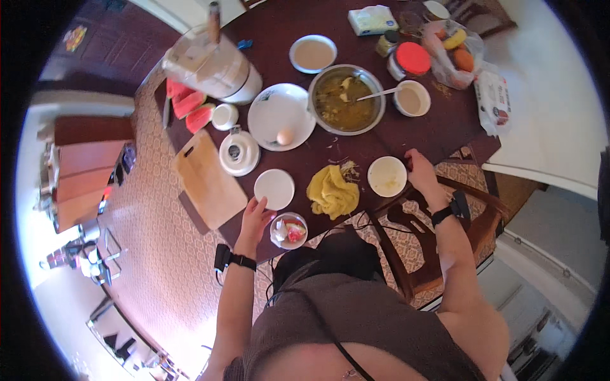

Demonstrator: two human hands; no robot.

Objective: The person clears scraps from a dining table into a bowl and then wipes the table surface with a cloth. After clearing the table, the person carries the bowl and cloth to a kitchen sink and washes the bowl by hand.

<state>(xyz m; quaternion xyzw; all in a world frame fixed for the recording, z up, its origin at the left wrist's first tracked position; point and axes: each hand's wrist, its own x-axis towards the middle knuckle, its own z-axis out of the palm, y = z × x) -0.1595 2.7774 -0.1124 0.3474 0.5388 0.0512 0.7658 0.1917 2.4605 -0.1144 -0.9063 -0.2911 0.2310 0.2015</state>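
Observation:
My left hand has its fingers at the near-left rim of a plain white bowl, holding its edge. Just below that bowl stands a small cup with red and white scraps in it. Over on the right, my right hand is beside the right rim of another white bowl that has yellowish residue inside. Its fingers are bent and apart; whether they touch the rim is hard to tell. Between the two bowls a crumpled yellow cloth lies on the dark table.
A steel pot of soup stands beyond the cloth, beside a large plate with an egg. A cutting board, watermelon slices and a blender-like appliance occupy the left. A wooden chair is at right.

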